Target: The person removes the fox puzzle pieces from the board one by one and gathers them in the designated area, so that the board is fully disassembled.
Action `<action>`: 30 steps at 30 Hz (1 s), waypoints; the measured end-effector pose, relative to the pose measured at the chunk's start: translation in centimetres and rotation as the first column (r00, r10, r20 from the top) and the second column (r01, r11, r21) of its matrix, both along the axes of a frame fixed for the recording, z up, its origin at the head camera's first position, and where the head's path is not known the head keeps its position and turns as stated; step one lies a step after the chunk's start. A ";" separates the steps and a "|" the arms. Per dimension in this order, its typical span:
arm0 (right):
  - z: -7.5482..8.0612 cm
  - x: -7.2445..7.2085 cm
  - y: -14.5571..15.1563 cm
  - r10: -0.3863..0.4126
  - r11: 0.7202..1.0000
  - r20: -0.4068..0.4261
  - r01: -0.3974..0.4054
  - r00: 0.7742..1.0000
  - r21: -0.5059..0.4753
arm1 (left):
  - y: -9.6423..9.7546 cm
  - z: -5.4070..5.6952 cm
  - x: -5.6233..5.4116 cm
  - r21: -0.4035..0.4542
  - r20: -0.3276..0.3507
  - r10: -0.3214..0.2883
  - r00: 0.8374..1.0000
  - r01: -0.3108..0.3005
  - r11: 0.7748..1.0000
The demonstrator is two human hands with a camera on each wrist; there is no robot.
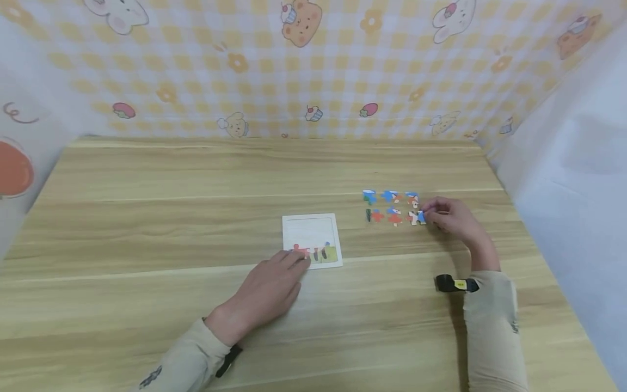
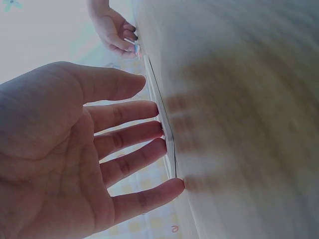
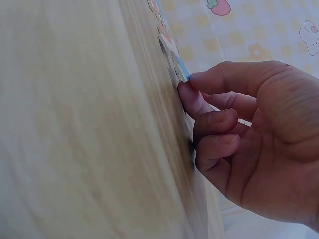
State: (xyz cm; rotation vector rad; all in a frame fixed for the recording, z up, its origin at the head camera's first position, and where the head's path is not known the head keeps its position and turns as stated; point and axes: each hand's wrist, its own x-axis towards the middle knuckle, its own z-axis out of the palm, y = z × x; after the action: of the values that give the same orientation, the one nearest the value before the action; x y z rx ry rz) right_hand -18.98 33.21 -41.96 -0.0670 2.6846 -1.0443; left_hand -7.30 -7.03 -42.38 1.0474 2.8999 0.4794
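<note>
A white square puzzle tray [image 1: 311,231] lies at mid-table, with several fitted pieces [image 1: 330,254] along its lower side. My left hand [image 1: 266,288] rests its fingertips on the tray's lower left part, hiding some of the picture there. Seen from the left wrist, its fingers are spread and nearly straight against the tray's edge. To the right, my right hand [image 1: 455,220] pinches a blue puzzle piece [image 1: 422,217] between thumb and index finger, at the right end of the loose pieces. In the right wrist view this piece [image 3: 183,67] is partly covered by the fingertips.
Several loose jigsaw pieces [image 1: 394,216] in blue, orange and white lie in two rows right of the tray. Behind the wooden table [image 1: 196,179] hangs a yellow checked cloth [image 1: 333,71]. A black strap with a yellow label [image 1: 455,284] sits at the right wrist.
</note>
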 end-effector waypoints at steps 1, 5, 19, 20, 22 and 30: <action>0.0 0.0 0.0 0.000 1.000 -0.002 0.000 1.000 0.001 | 0.0 0.0 0.0 0.000 -0.001 -0.003 1.000 0.003 1.000; 0.1 0.1 0.1 0.003 1.000 0.001 -0.003 1.000 -0.001 | 0.1 -0.1 -0.1 -0.001 -0.008 -0.009 1.000 0.009 1.000; -0.1 -0.1 0.1 -0.011 1.000 -0.005 0.011 1.000 0.005 | 0.0 0.0 -0.1 -0.007 0.008 -0.008 1.000 0.008 1.000; -0.1 -0.1 0.1 -0.010 1.000 -0.005 0.010 1.000 0.005 | 0.0 0.1 -0.1 -0.008 0.013 -0.006 1.000 0.006 1.000; -0.2 -0.1 0.1 -0.010 1.000 -0.004 0.010 1.000 0.004 | 0.0 0.1 -0.1 -0.010 0.019 -0.004 1.000 0.004 1.000; -0.1 0.0 0.0 0.014 1.000 -0.002 -0.014 1.000 0.005 | 0.0 0.0 0.0 -0.010 0.012 -0.005 1.000 0.005 1.000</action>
State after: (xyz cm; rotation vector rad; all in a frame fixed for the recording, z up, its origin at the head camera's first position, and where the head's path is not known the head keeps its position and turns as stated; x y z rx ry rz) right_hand -19.01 33.24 -42.10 -0.0859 2.6846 -1.0335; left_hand -7.33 -7.02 -42.36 1.0459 2.8853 0.4687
